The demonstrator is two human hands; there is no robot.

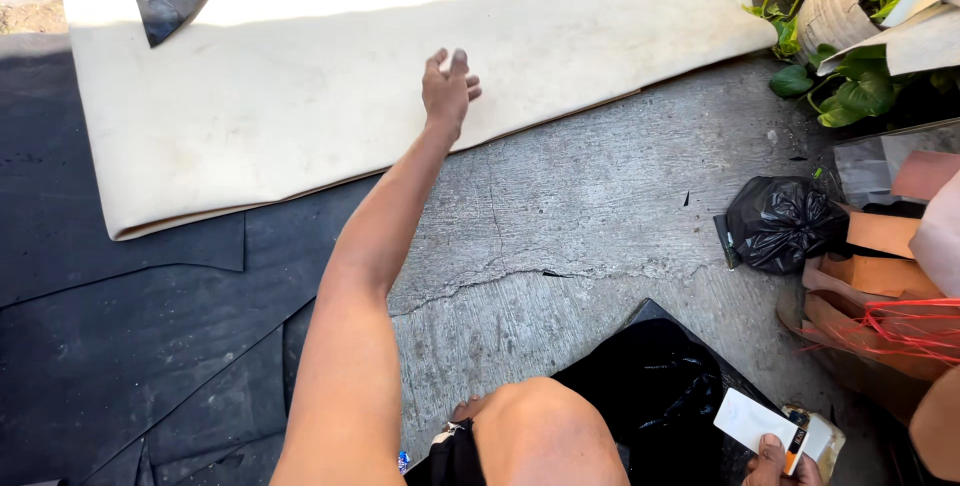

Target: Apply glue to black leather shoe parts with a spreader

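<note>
My left hand reaches far forward and rests on the near edge of a large cream sheet spread on the ground. Its fingers are pinched around a small pale piece, too small to identify. At the bottom right corner, my right hand is partly cut off by the frame. It grips a flat white card together with a small packet and an orange-and-black stick-shaped item. My bare knee is at the bottom middle.
Black rubber sheets cover the ground at left, under the cream sheet. Cracked concrete lies in the middle. A black plastic bag, tan leather pieces with red string and a potted plant stand at right. Black material lies by my knee.
</note>
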